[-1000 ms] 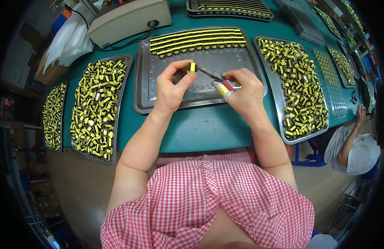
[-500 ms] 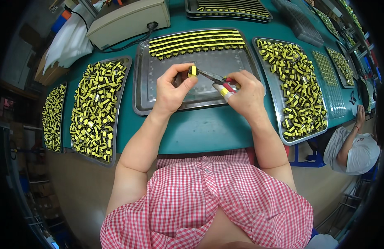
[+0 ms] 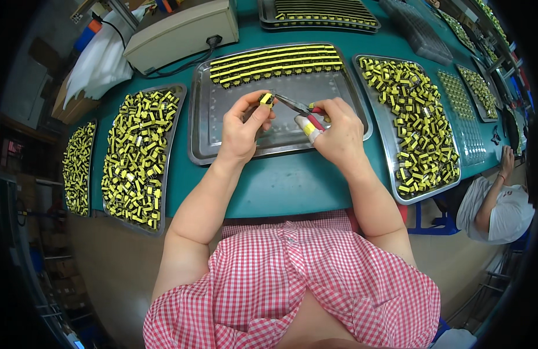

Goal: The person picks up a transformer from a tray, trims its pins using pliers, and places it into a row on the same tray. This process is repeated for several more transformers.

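Note:
Between thumb and fingers, my left hand (image 3: 244,128) pinches a small yellow-and-black transformer (image 3: 266,99). My right hand (image 3: 340,128) is wrapped round red-handled pliers (image 3: 298,107), with white and yellow tape on one handle. The pliers' narrow tips point left and come up to the transformer's right side; whether they touch it I cannot tell. Both hands are over a metal tray (image 3: 222,142). Along that tray's far side, transformers like the held one stand in several neat rows (image 3: 277,64).
Loose transformers are heaped in a tray on the right (image 3: 378,110) and in two on the left, the inner tray (image 3: 174,125) and outer pile (image 3: 78,168). A beige box-shaped device (image 3: 176,38) with a black cable stands behind. At far right sits another person (image 3: 499,212).
The transformer has tilted in my left hand and sits slightly further left. The plier tips have shifted up a little, and my right hand has moved slightly left.

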Available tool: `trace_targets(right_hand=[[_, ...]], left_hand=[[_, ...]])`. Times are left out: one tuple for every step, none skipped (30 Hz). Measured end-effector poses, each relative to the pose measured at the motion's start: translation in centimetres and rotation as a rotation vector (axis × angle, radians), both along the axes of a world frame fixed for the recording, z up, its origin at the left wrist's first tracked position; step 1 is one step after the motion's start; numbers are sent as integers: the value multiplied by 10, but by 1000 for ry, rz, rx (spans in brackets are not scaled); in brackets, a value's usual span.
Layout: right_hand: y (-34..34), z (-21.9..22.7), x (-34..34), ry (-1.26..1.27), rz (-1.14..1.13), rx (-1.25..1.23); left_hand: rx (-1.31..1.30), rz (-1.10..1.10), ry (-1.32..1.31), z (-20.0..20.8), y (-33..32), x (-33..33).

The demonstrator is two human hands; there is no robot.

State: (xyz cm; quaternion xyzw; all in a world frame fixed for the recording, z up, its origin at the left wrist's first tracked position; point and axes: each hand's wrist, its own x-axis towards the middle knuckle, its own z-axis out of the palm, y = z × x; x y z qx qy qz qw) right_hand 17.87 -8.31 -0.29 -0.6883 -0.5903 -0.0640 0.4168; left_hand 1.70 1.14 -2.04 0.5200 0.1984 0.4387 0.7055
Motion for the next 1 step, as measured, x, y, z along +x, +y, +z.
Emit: trace_targets(right_hand=[[0, 0, 0, -4, 3, 5]], left_hand=[[25, -4, 1, -1, 0, 0]])
